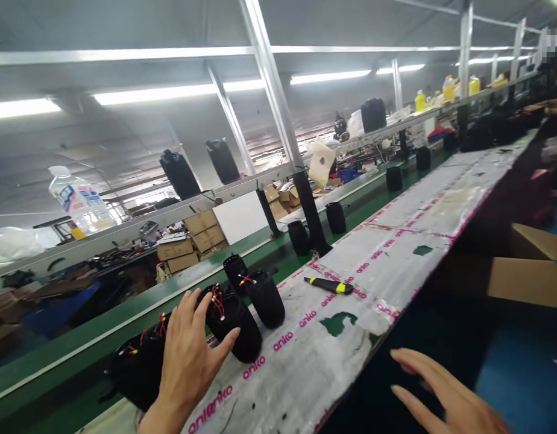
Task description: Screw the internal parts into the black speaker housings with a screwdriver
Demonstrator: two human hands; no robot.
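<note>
My left hand (188, 352) is at the table's left side, fingers and thumb spread beside a black fabric-covered cylinder (237, 331). Thin red wires with small white connectors stick out of its top. I cannot tell whether my fingertips touch it. A second black cylinder with wires (266, 301) stands just behind it to the right. Left of my wrist, more black cylinders (136, 371) with red and yellow wires are partly hidden by the hand. My right hand (445, 395) hangs off the table's front edge at lower right, thumb and fingers apart, holding nothing.
A black-and-yellow utility knife (328, 285) lies on the plastic-covered table (305, 349). Behind runs a green conveyor belt (188, 301) carrying several black cylinders. A metal shelf rail holds a plastic bottle (82, 202). A cardboard box (527, 283) sits at the right, below table height.
</note>
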